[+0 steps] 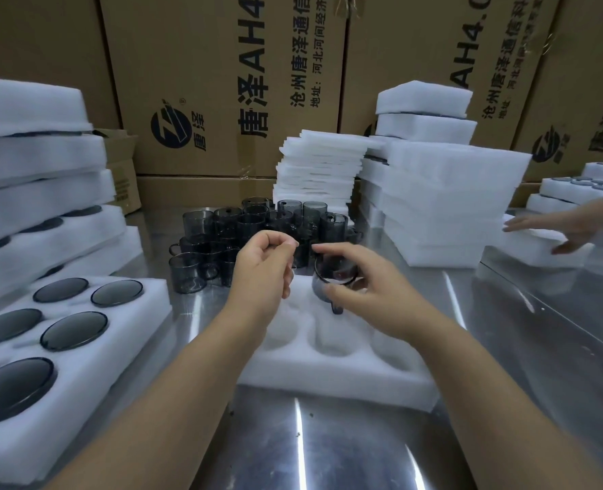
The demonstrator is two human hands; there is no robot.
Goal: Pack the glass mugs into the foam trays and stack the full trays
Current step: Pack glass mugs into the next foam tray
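While over dimpled foam tray (346, 378), smoky cylindrical mug (331, 274) in right hand (367, 286).

Smoky glass mugs (243, 224); matt foam tray (331, 376); glossy steel table (328, 447).

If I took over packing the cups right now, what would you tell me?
Left hand: fingers curled, nothing seen in them.
Right hand: grips a dark mug over the front tray, whose visible pockets are empty.
Done: full tray at left, stacked trays behind it.
Left: seat this mug, then pack the loose mugs waiting on the steel table.
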